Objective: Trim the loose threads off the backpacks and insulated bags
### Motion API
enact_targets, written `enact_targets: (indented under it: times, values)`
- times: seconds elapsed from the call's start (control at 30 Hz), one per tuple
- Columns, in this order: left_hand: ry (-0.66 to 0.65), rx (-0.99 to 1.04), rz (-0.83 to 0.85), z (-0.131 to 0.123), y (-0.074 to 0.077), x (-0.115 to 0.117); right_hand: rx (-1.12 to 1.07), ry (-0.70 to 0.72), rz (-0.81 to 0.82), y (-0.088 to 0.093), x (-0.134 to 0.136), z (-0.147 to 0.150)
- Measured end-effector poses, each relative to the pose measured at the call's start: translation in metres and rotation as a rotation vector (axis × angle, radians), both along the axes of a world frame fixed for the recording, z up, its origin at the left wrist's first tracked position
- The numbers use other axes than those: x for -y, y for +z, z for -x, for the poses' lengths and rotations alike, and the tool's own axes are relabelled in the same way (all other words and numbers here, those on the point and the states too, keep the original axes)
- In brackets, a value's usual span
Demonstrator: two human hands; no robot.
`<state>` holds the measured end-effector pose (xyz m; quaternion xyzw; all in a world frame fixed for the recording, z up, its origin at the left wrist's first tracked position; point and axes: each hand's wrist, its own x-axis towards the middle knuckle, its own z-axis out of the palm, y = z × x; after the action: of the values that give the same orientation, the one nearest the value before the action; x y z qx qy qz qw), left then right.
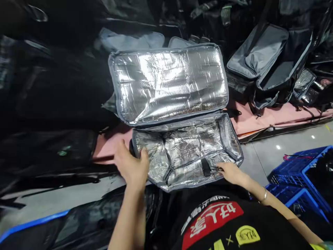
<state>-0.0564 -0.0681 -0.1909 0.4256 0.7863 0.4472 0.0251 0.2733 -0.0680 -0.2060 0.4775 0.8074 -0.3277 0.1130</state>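
The foil-lined bag (177, 107) is occupying the centre of the frame, its lid (169, 80) standing open above its body. The left hand (133, 168) is straddling the body's left end, half open, thumb apart from the fingers; whether it is gripping, this report cannot tell. The right hand (232, 173) is curling nearly closed over the front wall at lower right of centre, holding it near a black tab (206, 167).

Risks, in this inspector's judgement: the lid is relying on its hinge side and could be flopping down over the opening should the bag be tipped; the soft front wall could be folding inward under uneven pulling; the lining (already showing creases) could be splitting under a hard fingertip.

Orientation: the opening is facing up toward the viewer, with the lid leaning toward the top of the frame. The long axis is running left to right, rising slightly toward the right side.
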Motion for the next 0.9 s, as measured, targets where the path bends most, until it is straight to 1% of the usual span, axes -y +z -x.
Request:
enact_targets:
  times: [0.03,0.07,0.1,0.13,0.2,0.27,0.33,0.4,0.43,0.5,0.63,0.8,0.9]
  values:
    - [0.021,-0.083,-0.056,-0.016,0.003,0.003,-0.059,-0.051,-0.011,-0.003,-0.004,0.0]
    - [-0.007,-0.086,-0.083,-0.034,0.003,0.005,-0.128,-0.115,-0.033,-0.005,-0.01,0.001]
    - [-0.073,0.004,-0.051,-0.053,0.0,0.008,-0.193,-0.188,-0.06,-0.008,-0.016,0.002]
    - [-0.164,0.167,0.047,-0.071,-0.007,0.01,-0.243,-0.261,-0.085,-0.011,-0.022,0.003]
    - [-0.355,0.6,0.368,-0.104,-0.028,0.015,-0.271,-0.365,-0.12,-0.019,-0.033,0.007]
    - [-0.419,0.765,0.516,-0.129,-0.053,0.018,-0.267,-0.418,-0.128,-0.029,-0.04,0.01]
    - [-0.426,0.85,0.553,-0.146,-0.076,0.02,-0.298,-0.443,-0.114,-0.04,-0.041,0.012]
    - [-0.413,0.935,0.545,-0.156,-0.092,0.023,-0.341,-0.442,-0.096,-0.051,-0.037,0.012]
    - [-0.402,0.976,0.533,-0.159,-0.097,0.025,-0.359,-0.431,-0.089,-0.056,-0.035,0.011]
    - [-0.377,1.055,0.497,-0.162,-0.102,0.028,-0.392,-0.404,-0.083,-0.064,-0.029,0.009]
    - [-0.342,1.185,0.433,-0.163,-0.102,0.034,-0.452,-0.356,-0.09,-0.072,-0.021,0.003]
    - [-0.306,1.259,0.39,-0.162,-0.099,0.037,-0.469,-0.292,-0.111,-0.071,-0.018,0.003]
    - [-0.304,1.281,0.374,-0.161,-0.099,0.038,-0.459,-0.287,-0.128,-0.069,-0.018,0.007]
